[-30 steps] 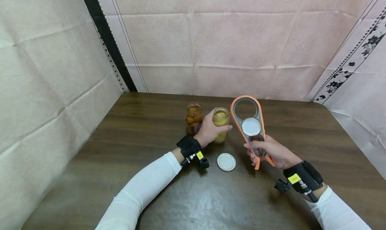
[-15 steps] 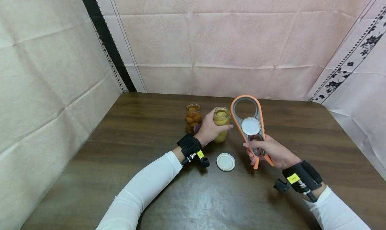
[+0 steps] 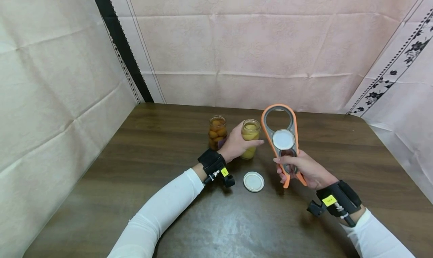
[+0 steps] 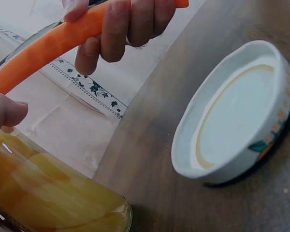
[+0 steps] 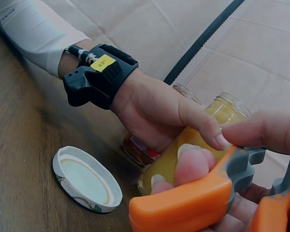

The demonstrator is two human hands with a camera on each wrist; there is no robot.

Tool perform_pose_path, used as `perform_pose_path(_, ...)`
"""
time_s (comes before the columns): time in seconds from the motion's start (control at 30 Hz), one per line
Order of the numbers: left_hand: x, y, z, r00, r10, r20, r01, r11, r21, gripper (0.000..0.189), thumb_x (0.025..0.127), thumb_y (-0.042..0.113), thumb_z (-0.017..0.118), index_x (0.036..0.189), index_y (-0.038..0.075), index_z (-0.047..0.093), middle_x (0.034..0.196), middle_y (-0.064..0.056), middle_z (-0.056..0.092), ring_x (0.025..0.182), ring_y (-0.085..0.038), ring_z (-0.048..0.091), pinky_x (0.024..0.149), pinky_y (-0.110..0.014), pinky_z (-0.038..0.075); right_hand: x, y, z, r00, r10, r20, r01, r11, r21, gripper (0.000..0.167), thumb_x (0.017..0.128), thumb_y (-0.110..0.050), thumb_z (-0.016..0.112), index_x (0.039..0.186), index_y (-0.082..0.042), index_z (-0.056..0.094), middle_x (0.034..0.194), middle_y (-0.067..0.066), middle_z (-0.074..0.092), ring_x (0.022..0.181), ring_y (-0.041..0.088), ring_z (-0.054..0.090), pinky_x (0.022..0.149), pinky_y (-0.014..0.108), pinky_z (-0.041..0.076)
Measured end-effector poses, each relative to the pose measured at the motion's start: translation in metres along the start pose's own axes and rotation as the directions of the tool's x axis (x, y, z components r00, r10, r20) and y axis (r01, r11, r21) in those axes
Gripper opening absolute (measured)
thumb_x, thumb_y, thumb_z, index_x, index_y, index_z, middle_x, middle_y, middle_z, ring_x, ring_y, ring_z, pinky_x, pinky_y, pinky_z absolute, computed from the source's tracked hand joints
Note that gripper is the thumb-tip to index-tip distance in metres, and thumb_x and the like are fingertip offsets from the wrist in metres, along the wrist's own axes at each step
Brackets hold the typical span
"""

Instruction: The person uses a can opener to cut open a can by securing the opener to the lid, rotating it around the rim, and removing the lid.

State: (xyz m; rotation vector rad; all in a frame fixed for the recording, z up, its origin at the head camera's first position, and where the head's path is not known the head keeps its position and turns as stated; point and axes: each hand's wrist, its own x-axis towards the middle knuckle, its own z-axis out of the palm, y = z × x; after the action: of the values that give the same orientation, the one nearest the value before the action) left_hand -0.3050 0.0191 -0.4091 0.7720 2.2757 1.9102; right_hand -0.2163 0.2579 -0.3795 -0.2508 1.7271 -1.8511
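My left hand (image 3: 233, 145) grips an open glass jar of yellow fruit pieces (image 3: 251, 133), its thumb across the front. In my right hand (image 3: 309, 169) is an orange and grey jar opener (image 3: 296, 138), held by its handles with the larger ring pointing away from me. A white lid (image 3: 283, 139) sits in the smaller opening of the tool, right beside the yellow jar. Another white lid (image 3: 253, 181) lies inside up on the table, in front of the left hand; the left wrist view shows its hollow side and rim (image 4: 234, 116).
Just left of the yellow jar stands an open jar of round amber fruit (image 3: 217, 133), partly behind the left hand. The brown wooden table (image 3: 135, 198) ends at pale cloth walls (image 3: 236, 62) at the back and sides.
The jar opener, with the lid in it, has shifted slightly up and to the right. The yellow jar has moved a little to the right in my left hand.
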Motion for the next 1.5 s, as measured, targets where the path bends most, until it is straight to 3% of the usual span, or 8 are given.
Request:
perform_pose_path(0.2,0.001,0.001,0.001,1.0,-0.01,-0.012,0.01,0.999,0.037,0.064,0.085,0.025,0.084,0.138,0.022,0.049,0.125,-0.002,0.065,0.109,-0.014,0.064,0.096,-0.035,0.053,-0.001,-0.001,0.002,1.0,0.002,-0.016,-0.001,0.999,0.049,0.009,0.104,-0.012,0.054,0.101,-0.012,0.062,0.081,0.001,0.065,0.065,0.015,0.065,0.067,0.029,0.059)
perform_pose_path(0.47,0.003,0.0,0.001,0.998,-0.031,-0.053,0.033,0.999,0.029,0.071,0.083,0.029,0.085,0.141,0.024,0.045,0.131,-0.002,0.062,0.114,-0.017,0.062,0.098,-0.038,0.052,-0.004,-0.003,0.008,0.996,-0.084,0.028,0.081,0.991,0.106,0.013,0.105,-0.006,0.049,0.1,-0.013,0.06,0.083,0.001,0.067,0.068,0.016,0.067,0.068,0.029,0.061)
perform_pose_path(0.8,-0.009,0.005,-0.003,0.997,-0.03,-0.064,0.036,0.996,0.087,0.073,0.085,0.034,0.083,0.144,0.025,0.042,0.132,-0.002,0.059,0.115,-0.018,0.061,0.097,-0.04,0.054,-0.008,-0.007,0.025,0.996,-0.084,0.027,0.084,0.996,-0.031,0.012,0.102,-0.007,0.057,0.09,-0.012,0.055,0.082,0.001,0.067,0.067,0.016,0.067,0.069,0.034,0.06)
perform_pose_path(1.03,-0.02,0.005,-0.009,0.998,0.032,-0.057,-0.023,0.988,0.152,0.074,0.088,0.028,0.081,0.148,0.018,0.038,0.14,-0.007,0.054,0.133,-0.021,0.052,0.117,-0.041,0.041,-0.011,-0.008,0.033,0.995,-0.075,0.072,0.08,0.994,-0.069,0.006,0.1,-0.006,0.059,0.094,-0.008,0.06,0.08,0.002,0.068,0.068,0.015,0.068,0.069,0.034,0.061)
perform_pose_path(1.3,-0.031,0.002,-0.013,0.999,0.043,-0.022,-0.039,0.987,0.157,0.077,0.09,0.022,0.078,0.152,0.015,0.033,0.154,-0.009,0.046,0.147,-0.024,0.041,0.122,-0.043,0.034,-0.009,-0.005,0.037,0.99,-0.083,0.115,0.092,0.993,-0.072,0.007,0.099,-0.005,0.062,0.097,-0.008,0.056,0.081,0.0,0.07,0.068,0.012,0.068,0.067,0.03,0.06)
perform_pose_path(1.5,-0.035,0.004,-0.014,0.997,0.076,-0.007,-0.075,0.986,0.149,0.076,0.091,0.013,0.077,0.153,0.015,0.032,0.154,-0.007,0.045,0.147,-0.023,0.041,0.123,-0.041,0.033,-0.007,-0.002,0.041,0.986,-0.128,0.109,0.144,0.976,-0.161,0.031,0.094,-0.003,0.068,0.115,-0.006,0.045,0.077,0.001,0.07,0.062,0.013,0.069,0.062,0.034,0.06)
